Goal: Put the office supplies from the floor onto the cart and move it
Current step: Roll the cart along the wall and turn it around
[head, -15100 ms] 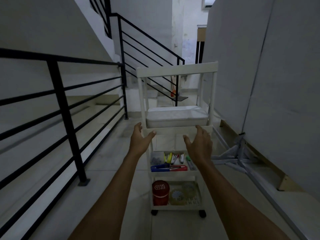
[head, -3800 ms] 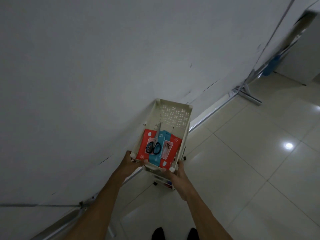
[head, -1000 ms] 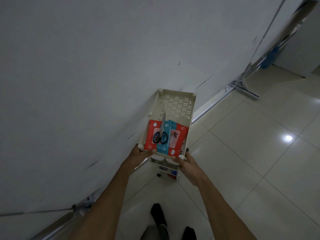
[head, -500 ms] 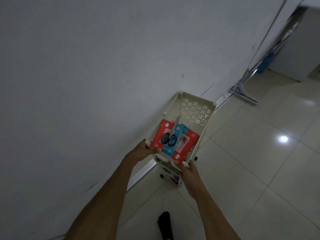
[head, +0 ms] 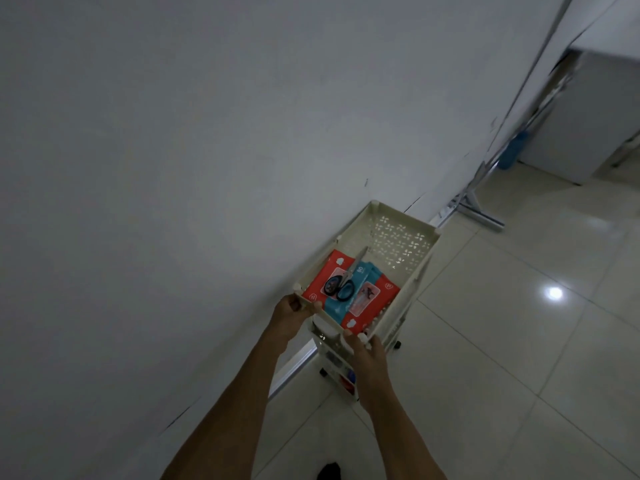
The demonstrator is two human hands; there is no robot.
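Observation:
A cream tiered cart stands on the tiled floor beside a white wall, seen from above. In its top tray lie red and blue flat packets with black-handled scissors on top of them. My left hand grips the near left corner of the top tray. My right hand holds the near right corner. The lower tiers show a few small coloured items, mostly hidden under the top tray.
A large white wall panel runs along the left, right next to the cart. A metal stand foot rests on the floor further ahead. A white cabinet and a blue object stand at the far right. My shoe shows at the bottom.
The cart has rolled forward along the wall with both hands still on its top tray. The metal stand foot and the cabinet have come closer.

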